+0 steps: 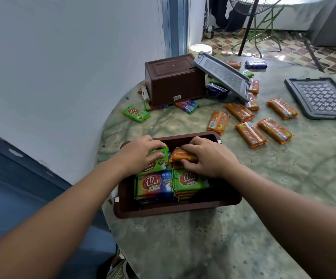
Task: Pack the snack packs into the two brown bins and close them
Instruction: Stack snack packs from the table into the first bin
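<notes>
My left hand grips a green pack, my right hand an orange pack, inside the near bin among glossy flat packs; the other bin lies overturned on the mottled surface.

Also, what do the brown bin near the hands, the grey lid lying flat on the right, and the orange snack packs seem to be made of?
Brown bin: probably moulded plastic, with smooth walls, a rounded rim and a soft sheen.
Grey lid: likely plastic too, matte, with a raised grid pattern moulded into it.
Orange snack packs: thin printed film wrappers, glossy, with highlights and crimped ends; whether plastic or foil-lined cannot be told.
</notes>
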A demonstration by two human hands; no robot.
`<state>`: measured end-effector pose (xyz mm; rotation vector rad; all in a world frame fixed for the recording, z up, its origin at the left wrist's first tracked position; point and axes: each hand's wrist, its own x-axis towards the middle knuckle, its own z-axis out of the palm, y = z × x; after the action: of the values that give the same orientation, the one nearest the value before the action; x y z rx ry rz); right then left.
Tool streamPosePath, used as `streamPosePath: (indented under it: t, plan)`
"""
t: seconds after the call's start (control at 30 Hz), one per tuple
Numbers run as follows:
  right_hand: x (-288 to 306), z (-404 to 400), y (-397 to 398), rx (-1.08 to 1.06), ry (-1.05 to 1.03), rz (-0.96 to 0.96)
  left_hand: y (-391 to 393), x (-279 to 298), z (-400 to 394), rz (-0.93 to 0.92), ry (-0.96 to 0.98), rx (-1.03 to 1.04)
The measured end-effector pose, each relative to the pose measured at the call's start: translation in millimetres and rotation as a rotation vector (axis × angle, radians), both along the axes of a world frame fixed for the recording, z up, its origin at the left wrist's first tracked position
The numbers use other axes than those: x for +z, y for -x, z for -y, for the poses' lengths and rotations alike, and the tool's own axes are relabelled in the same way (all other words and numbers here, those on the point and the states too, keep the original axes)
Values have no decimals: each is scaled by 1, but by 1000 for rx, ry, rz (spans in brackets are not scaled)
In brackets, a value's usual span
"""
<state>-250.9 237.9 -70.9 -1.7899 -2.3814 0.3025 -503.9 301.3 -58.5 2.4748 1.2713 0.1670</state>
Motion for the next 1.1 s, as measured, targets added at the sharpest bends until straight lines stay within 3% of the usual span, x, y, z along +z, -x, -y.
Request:
streamPosePath:
  t: [0.13,0.5,1.1]
  plan:
    - [1,2,0,18,10,-41,9,-10,16,-2,-243,-105]
    - [0,-2,-3,-88,-5,-184,19,-33,33,-10,-326,-18]
    - [-3,-4,-6,28,-58,0,22,-38,37,-27,-425,-98]
